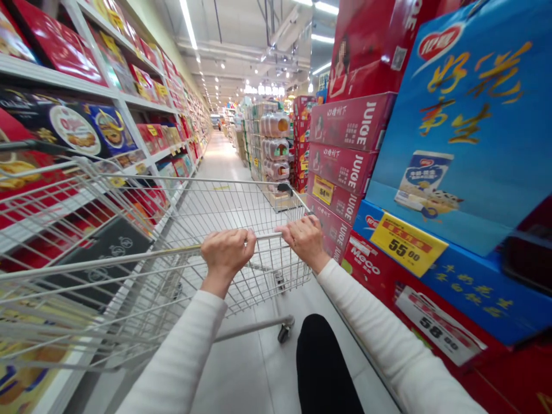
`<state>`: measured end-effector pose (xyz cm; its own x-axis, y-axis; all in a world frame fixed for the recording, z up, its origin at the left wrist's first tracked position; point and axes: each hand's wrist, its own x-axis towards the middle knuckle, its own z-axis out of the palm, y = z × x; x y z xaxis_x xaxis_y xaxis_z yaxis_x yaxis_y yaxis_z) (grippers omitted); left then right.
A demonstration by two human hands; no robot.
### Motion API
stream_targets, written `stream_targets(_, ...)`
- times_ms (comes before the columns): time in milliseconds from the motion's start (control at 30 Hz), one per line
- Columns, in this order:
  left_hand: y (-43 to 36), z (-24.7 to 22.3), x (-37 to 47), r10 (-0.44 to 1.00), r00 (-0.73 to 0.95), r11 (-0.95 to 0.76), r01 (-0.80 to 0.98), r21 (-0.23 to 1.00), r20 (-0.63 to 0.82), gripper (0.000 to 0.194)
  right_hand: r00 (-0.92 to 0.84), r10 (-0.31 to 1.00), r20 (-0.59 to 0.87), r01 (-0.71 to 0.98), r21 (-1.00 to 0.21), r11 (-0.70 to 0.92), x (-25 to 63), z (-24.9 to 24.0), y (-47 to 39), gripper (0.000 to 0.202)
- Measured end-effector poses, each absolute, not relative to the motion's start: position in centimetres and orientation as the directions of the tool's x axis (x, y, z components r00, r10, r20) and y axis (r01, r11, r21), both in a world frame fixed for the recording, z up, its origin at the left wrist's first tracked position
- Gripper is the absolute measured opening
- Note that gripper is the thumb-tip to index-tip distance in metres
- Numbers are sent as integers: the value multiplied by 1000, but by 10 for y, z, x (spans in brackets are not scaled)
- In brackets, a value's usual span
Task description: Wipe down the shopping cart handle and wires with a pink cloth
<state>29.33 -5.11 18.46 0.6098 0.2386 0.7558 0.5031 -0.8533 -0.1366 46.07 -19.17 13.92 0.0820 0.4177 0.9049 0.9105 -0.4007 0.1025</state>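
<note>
A metal wire shopping cart [142,264] stands at an angle in front of me, stretching to the left. My left hand [228,253] is wrapped round the cart's top rail, near the middle of the view. Just to its right, my right hand [304,238] grips the same rail close to the corner. A short piece of bare rail shows between the two hands. Both hands have their knuckles up, and white sleeves cover my forearms. No goods are visible inside the cart's basket.
Shelves [56,75] of boxed goods line the left side, close to the cart. Stacked red drink boxes [340,161] and a large blue box [457,126] stand close on the right. The tiled aisle [219,155] runs ahead past stacked goods [276,138]. A cart wheel [284,332] touches the floor.
</note>
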Motion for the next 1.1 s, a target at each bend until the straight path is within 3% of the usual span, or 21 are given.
stream_targets(100, -52, 186, 294, 231, 611, -861, 491, -134, 757, 50, 70, 387, 919, 901, 108, -420, 478, 135, -206, 43)
stream_targets(267, -57, 188, 294, 287, 610, -848, 521, -101, 739, 50, 328, 158, 931, 844, -214, -491, 454, 123, -184, 45)
stream_targets(367, -57, 188, 290, 312, 621, -839, 536, -99, 719, 49, 372, 129, 919, 838, -273, -473, 426, 118, -161, 40)
stream_targets(433, -56, 189, 287, 335, 627, -828, 552, -97, 704, 49, 338, 184, 923, 874, -236, -424, 414, 116, -154, 33)
stream_targets(533, -55, 191, 281, 376, 645, -815, 572, -94, 665, 49, 191, 306, 933, 942, -88, -323, 410, 111, -164, 28)
stream_targets(633, -56, 194, 274, 418, 671, -806, 585, -90, 613, 52, -22, 409, 912, 976, 108, -189, 421, 107, -193, 40)
stream_targets(700, -59, 198, 270, 447, 691, -798, 595, -96, 569, 55, -71, 416, 907, 986, 128, -111, 434, 108, -216, 47)
stream_targets(767, -64, 205, 266, 481, 712, -784, 611, -113, 512, 58, 46, 339, 940, 993, -5, -122, 454, 115, -235, 49)
stream_targets(867, -72, 221, 266, 564, 730, -745, 651, -145, 386, 57, 351, 249, 903, 932, -311, -184, 493, 131, -249, 43)
stream_targets(1000, -80, 245, 281, 488, 841, -812, 536, -232, 234, 52, 467, 526, 710, 866, -487, -112, 540, 153, -235, 40)
stream_targets(1100, -79, 252, 297, 431, 900, -876, 434, -210, 61, 69, 500, 659, 562, 804, -585, -111, 559, 161, -217, 48)
